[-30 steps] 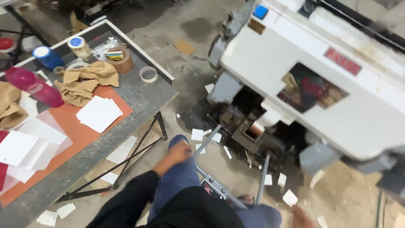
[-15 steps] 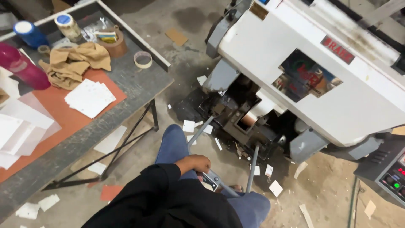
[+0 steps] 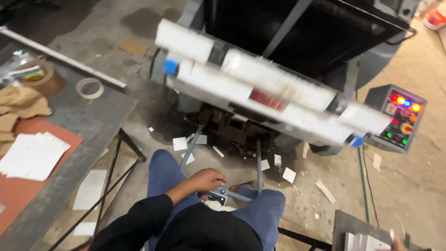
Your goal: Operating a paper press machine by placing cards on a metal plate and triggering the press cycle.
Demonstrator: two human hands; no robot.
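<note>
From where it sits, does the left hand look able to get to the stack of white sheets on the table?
Probably yes: the left hand rests on the grey metal bar between the knees, and nothing stands between it and the white sheets, though it looks a stretch.

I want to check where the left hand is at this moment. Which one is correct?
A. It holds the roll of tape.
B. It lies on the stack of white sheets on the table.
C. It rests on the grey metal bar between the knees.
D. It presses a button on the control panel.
C: the left hand rests on the grey metal bar between the knees, away from the stack of white sheets, the control panel and the roll of tape.

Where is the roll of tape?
In the head view, the roll of tape lies flat at upper left on the grey table, right of the brown cloth.
</note>
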